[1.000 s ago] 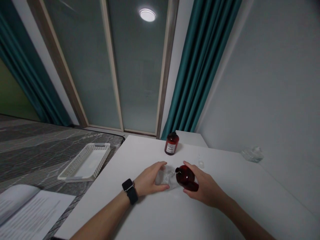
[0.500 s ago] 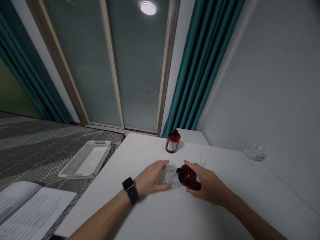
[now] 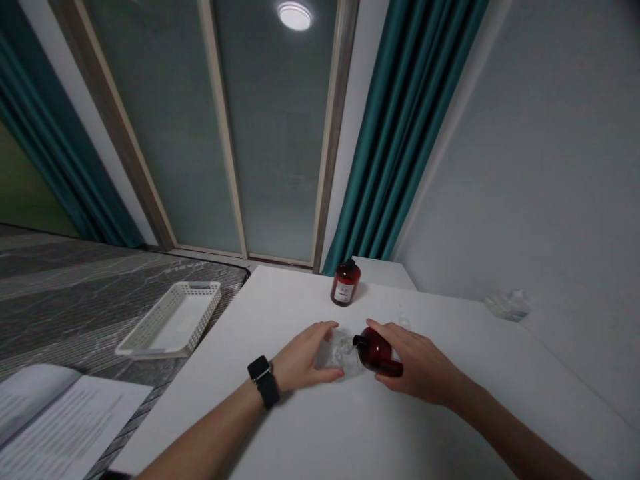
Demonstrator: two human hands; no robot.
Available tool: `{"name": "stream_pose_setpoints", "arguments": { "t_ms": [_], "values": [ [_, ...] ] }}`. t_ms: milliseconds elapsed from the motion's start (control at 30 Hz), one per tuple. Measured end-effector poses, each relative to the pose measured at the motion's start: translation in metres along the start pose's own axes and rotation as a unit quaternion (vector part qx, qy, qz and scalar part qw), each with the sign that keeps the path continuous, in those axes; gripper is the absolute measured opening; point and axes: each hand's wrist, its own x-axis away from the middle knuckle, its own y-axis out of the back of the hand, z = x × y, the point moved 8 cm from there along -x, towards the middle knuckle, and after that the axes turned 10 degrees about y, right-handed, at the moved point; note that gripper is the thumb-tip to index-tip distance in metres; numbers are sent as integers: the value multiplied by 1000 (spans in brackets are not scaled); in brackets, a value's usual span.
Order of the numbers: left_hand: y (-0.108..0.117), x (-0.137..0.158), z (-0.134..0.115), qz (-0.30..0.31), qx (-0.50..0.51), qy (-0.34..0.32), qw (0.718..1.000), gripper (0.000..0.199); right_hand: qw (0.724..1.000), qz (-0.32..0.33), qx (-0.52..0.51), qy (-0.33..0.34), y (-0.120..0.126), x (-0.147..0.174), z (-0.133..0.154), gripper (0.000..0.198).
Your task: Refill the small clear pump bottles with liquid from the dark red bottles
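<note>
My left hand [image 3: 307, 360], with a black watch [image 3: 263, 380] on its wrist, curves its thumb and fingers around a clear see-through container [image 3: 345, 355] on the white table. The container's exact shape is hard to make out. In my right hand [image 3: 417, 363] is a dark reddish-brown bottle [image 3: 375, 351], tipped over so that its black neck points left, over the clear container. A second reddish-brown bottle [image 3: 345, 283] with a white label and black top stands upright farther back. Behind my right hand lies a small clear object [image 3: 404, 321], partly hidden.
The white table [image 3: 310, 433] reaches to the wall at right, where crumpled clear plastic [image 3: 507, 305] lies. On the left, a white basket [image 3: 173, 320] and an open book [image 3: 75, 420] rest on a grey patterned surface. Teal curtains [image 3: 400, 133] hang behind.
My right hand has tilted the bottle slightly further, its base shifting a little. My left hand and the clear container stay nearly in place; the whole view has shifted slightly.
</note>
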Motion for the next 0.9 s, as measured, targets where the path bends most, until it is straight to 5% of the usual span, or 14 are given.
{"name": "stream_pose_setpoints", "arguments": {
  "t_ms": [900],
  "values": [
    [-1,-1,-2,-7,6,12,1000,73,1000,27,12,3,8,-3,3,82]
  ]
}}
